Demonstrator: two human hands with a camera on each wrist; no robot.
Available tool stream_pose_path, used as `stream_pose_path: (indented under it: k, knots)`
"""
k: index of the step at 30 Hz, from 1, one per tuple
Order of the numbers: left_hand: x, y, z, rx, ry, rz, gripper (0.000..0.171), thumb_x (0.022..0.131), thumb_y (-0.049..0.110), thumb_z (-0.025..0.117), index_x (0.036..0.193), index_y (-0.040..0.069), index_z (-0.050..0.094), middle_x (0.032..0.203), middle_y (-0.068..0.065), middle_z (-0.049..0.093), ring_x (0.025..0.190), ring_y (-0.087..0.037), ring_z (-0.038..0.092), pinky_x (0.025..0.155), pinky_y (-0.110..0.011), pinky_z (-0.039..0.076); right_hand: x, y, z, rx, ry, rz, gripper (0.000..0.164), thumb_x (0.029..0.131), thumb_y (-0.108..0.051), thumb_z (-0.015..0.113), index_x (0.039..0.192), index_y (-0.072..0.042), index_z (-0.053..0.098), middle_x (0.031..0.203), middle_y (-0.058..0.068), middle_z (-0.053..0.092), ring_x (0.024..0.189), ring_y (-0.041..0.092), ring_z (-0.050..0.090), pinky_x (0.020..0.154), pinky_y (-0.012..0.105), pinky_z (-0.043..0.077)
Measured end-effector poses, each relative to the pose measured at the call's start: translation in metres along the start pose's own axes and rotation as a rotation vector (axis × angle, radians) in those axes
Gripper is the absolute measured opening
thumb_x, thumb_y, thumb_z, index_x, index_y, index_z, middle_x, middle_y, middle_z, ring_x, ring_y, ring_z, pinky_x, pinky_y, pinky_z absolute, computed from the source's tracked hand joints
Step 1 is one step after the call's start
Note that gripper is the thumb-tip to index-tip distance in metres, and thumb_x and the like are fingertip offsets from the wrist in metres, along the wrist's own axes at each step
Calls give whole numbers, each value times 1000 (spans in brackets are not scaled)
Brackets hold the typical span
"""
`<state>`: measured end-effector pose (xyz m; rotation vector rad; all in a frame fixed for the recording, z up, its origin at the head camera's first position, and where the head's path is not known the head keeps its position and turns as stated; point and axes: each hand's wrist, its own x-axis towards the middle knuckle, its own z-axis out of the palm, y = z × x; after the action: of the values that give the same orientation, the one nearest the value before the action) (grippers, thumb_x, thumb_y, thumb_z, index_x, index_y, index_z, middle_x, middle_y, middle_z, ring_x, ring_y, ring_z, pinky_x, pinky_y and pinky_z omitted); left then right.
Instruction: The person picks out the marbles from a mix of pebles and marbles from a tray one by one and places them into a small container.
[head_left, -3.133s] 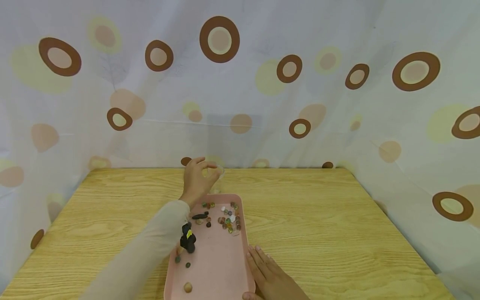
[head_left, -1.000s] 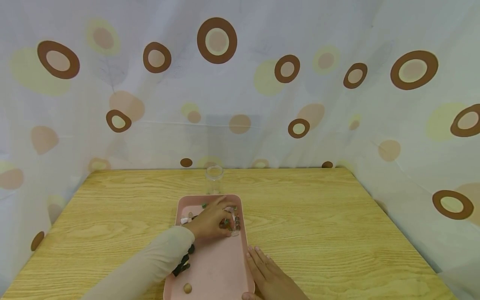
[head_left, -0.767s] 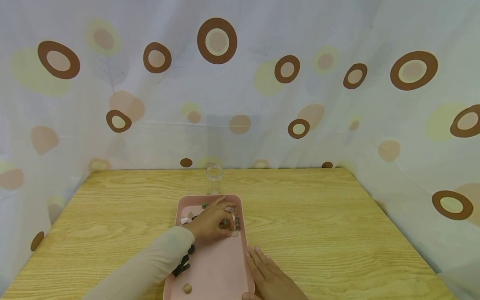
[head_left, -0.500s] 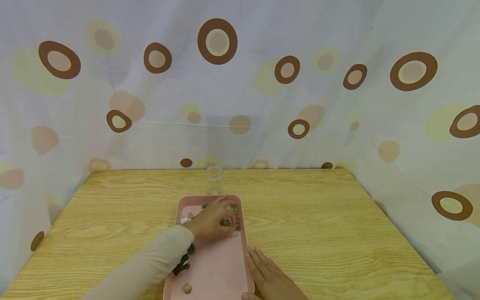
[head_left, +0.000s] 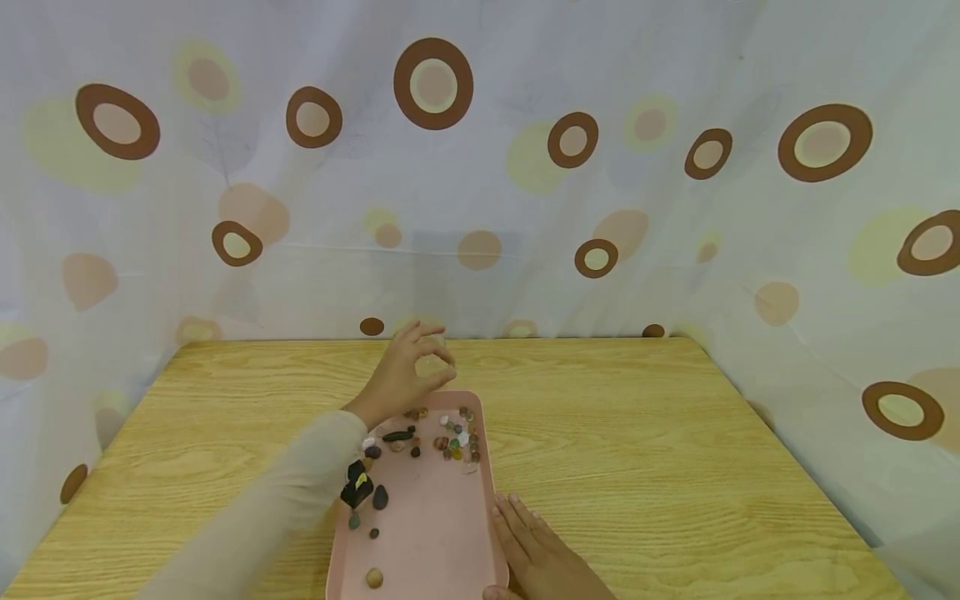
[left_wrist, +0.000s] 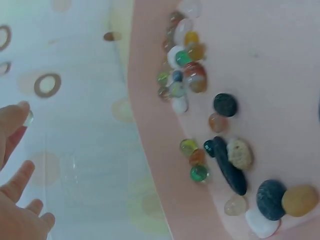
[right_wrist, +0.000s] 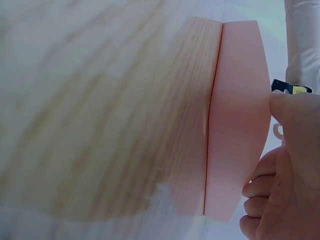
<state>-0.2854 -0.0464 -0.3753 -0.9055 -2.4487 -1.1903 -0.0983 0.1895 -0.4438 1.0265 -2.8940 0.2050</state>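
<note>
Nearest you, at the tray's 4 o'clock, your right hand (head_left: 543, 550) lies with straight fingers against the outside of the pink tray (head_left: 435, 533), gripping nothing; it has not moved. At 7 o'clock inside the tray sits a round tan stone (head_left: 374, 577). Toward 9 o'clock, the dark stones (head_left: 357, 492) now show more fully, since your sleeve (head_left: 300, 467) has lifted off them. The cluster of small glassy stones (head_left: 459, 440) at 1 o'clock is where your left hand (head_left: 401, 379) was reaching half a second ago. That hand is now up beyond the rim at 12 o'clock, thumb and finger pinching a small clear bead (left_wrist: 30, 118). Behind the fingers stands the clear jar (head_left: 431, 363), partly hidden; you cannot tell here whether the bead is over its mouth or in front. So one piece is out of the tray but not released, and many stones remain to be picked up.
</note>
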Motion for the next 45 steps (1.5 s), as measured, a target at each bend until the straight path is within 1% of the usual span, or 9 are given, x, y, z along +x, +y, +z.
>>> stream_pose_path:
  k: [4, 9, 13, 17, 19, 25, 34, 38, 45]
  knots:
    - [6, -6, -9, -46, 97, -123, 15, 87, 18, 72, 99, 8, 70, 140, -16, 48, 139, -42, 26, 111, -63, 20, 0, 0, -1, 6, -8, 1, 74, 97, -51, 47, 141, 8, 40, 146, 23, 40, 132, 37, 42, 99, 49, 45]
    - [9, -12, -11, -104, 169, -275, 23, 90, 19, 68, 106, 4, 70, 141, -17, 47, 134, -37, 37, 109, -57, 28, -1, -1, -2, 42, -22, 20, 74, 97, -50, 46, 141, 9, 39, 147, 24, 37, 133, 39, 40, 99, 51, 44]
    - [11, -15, -7, -122, 193, -355, 24, 91, 19, 68, 108, 3, 70, 142, -16, 47, 134, -36, 38, 110, -55, 30, -1, -1, -1, 30, -13, 17, 74, 97, -50, 46, 141, 8, 39, 147, 23, 37, 133, 38, 40, 99, 50, 45]
    - [11, -17, -3, -130, 187, -406, 24, 91, 21, 67, 108, 4, 70, 142, -15, 47, 136, -36, 36, 112, -55, 27, -1, -1, -2, 37, -20, 21, 74, 97, -51, 46, 141, 8, 38, 147, 24, 37, 133, 38, 40, 99, 50, 44]
    - [11, -18, -2, -128, 184, -415, 24, 91, 21, 67, 107, 4, 70, 142, -15, 48, 135, -36, 36, 112, -54, 26, -1, -1, -2, 45, -22, 21, 74, 97, -50, 46, 142, 8, 38, 147, 24, 38, 133, 38, 41, 99, 51, 44]
    - [11, -19, 1, -126, 196, -397, 24, 90, 20, 68, 107, 3, 70, 139, -17, 50, 133, -35, 40, 112, -54, 27, -1, -1, -2, 30, -5, 11, 75, 97, -50, 47, 142, 8, 38, 147, 23, 38, 133, 36, 41, 100, 50, 44]
    - [9, -21, 4, -140, 190, -398, 23, 91, 18, 67, 108, 2, 70, 135, -20, 53, 131, -34, 42, 111, -52, 30, -2, 0, 0, 10, 21, -2, 74, 96, -50, 48, 141, 8, 38, 146, 23, 40, 132, 36, 42, 99, 49, 45]
    - [8, -22, 4, -133, 189, -386, 23, 91, 18, 67, 108, 3, 70, 132, -19, 55, 130, -34, 44, 111, -52, 31, -2, -1, -1, 24, 10, 7, 74, 96, -49, 48, 142, 8, 38, 146, 23, 39, 132, 37, 42, 99, 49, 45]
    - [8, -23, 5, -132, 184, -391, 23, 91, 18, 67, 108, 3, 70, 132, -17, 56, 129, -33, 45, 109, -52, 32, -1, -1, -2, 54, -18, 24, 74, 97, -49, 47, 143, 8, 36, 147, 24, 38, 133, 37, 40, 100, 51, 43]
